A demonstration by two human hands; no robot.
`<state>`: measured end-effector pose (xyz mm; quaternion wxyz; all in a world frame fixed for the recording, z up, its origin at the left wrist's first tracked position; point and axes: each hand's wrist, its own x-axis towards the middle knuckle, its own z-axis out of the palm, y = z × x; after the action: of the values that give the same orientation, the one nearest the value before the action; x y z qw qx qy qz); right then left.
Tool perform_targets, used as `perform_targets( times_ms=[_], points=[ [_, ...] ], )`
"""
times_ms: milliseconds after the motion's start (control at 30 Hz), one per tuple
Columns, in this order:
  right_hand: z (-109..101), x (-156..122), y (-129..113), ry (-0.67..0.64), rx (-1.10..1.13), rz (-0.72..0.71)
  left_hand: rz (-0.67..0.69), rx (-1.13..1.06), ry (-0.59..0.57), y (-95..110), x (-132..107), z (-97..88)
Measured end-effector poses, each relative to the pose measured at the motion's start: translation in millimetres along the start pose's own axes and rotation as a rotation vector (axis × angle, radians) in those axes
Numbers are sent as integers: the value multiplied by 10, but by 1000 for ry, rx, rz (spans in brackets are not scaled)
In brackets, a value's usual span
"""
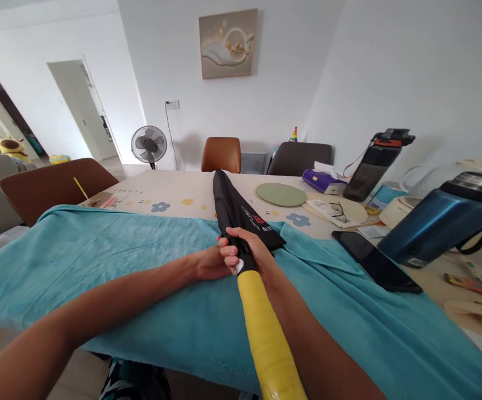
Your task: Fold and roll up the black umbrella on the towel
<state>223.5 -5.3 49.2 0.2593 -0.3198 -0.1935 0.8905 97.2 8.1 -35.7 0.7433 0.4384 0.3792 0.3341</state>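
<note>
In the head view, what looks like a racket [249, 283] is held above the middle of the towel [120, 239], its soft black cover [241, 208] reaching beyond the towel's far edge. Above the towel, the right grip [247, 247] is closed round the black part by the yellow handle [270, 339]; the left grip [211, 263] is beside it, fingers hidden, so I cannot tell its state. The racket is probably light and stiff, the handle the surest hold, the loose cover the poorest

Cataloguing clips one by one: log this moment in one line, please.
right hand: around narrow end of black cover, beside yellow handle | left hand: next to right, partly hidden | below: teal cloth
</note>
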Motion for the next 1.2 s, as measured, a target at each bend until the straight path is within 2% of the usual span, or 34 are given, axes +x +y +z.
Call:
perform_targets(
  times_ms=[100, 167, 200, 267, 300, 333, 400, 500, 567, 633, 700, 800, 867, 1033, 1100, 1200],
  points=[
    [-71, 109, 101, -29, -28, -21, -111, 64, -46, 157, -308, -192],
    [-117, 237, 235, -3, -50, -43, -198, 304, 19, 379, -486, -402],
    [-133, 304, 308, 41, -55, -61, -166, 461, 136, 512, -540, -500],
    [-152, 423, 444, 111, -95, -59, 36, 652, 490, 777, -559, -625],
    [-155, 469, 498, 132, -120, -60, 134, 704, 598, 892, -522, -634],
    [-156, 502, 539, 135, -136, -63, 220, 746, 640, 985, -456, -603],
    [-156, 534, 583, 123, -151, -79, 306, 859, 567, 1087, -246, -437],
    [-161, 524, 579, 102, -141, -100, 346, 1173, 292, 1048, 203, -73],
    [-172, 511, 564, 87, -131, -101, 426, 1442, 90, 956, 518, 127],
    [-184, 511, 556, 71, -124, -93, 476, 1720, -77, 870, 783, 242],
    [-194, 523, 558, 61, -118, -79, 438, 1887, -182, 820, 967, 280],
    [-200, 544, 569, 54, -108, -79, 350, 1937, -179, 813, 1088, 273],
    [-197, 548, 573, 57, -108, -91, 354, 1926, -155, 822, 1105, 270],
    [-195, 541, 567, 56, -117, -107, 301, 1979, -176, 788, 1120, 304],
    [-196, 540, 564, 46, -115, -108, 341, 1977, -118, 779, 1114, 314],
    [-195, 535, 563, 50, -107, -102, 480, 1903, 19, 833, 1049, 326]
  ],
)
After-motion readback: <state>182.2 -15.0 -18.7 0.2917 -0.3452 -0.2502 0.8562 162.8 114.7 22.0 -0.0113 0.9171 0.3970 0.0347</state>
